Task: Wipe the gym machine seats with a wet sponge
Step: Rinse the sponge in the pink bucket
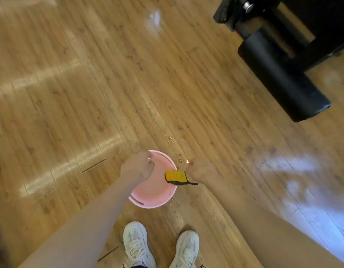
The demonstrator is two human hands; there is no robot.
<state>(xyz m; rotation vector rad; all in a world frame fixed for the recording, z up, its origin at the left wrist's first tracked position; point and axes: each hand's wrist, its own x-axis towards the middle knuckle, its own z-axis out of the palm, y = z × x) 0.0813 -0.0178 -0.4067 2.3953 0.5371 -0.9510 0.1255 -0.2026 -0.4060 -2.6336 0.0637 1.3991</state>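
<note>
The yellow sponge (175, 176) hangs at the pink basin's (146, 204) right rim, so runoff likely falls inside. The right hand (201, 170) pinches its edge; the left hand (141, 167), fingers curled, holds nothing. Droplets (179, 161) mark the wood floor (90, 84). The black padded seat (283, 78) stands well apart.

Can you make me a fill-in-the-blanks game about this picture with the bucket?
1. The basin on the floor is the colour ____.
2. The yellow sponge hangs beside the person's ____ hand.
3. The left hand is above the basin's ____.
4. The white sneakers stand on a ____ floor.

Missing words: pink; right; rim; wooden
</note>
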